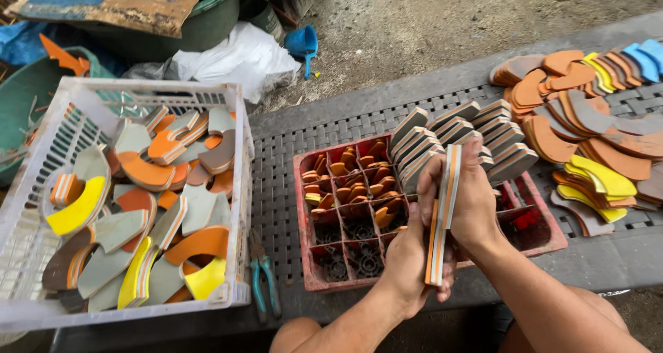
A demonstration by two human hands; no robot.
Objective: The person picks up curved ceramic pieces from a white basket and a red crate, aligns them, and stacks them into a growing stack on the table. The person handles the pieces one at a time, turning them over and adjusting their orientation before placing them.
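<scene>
Both hands clamped on one layered foam strip (442, 215), grey faces with orange and white edge stripes, held on edge over the red divided crate (311, 270). My left hand (409, 260) wraps the near end, my right hand (464, 198) grips the far end, fingers closed tight around it. Just beyond my right hand, a row of similar grey strips (456, 140) stands stacked on edge across the far right part of the crate, so that looks like the done pile. Crate's far left cells hold small orange offcuts (352, 177); near cells look bare. White basket (235, 187) on the left is full of curved multi-colour foam scraps (148, 208), my guess is unprocessed stock, so plenty left. Far right, a heap of flat orange, grey, yellow pieces (587, 129) on the dark bench (276, 153). Teal-handled pliers (264, 277) lie between basket and crate, untouched.
</scene>
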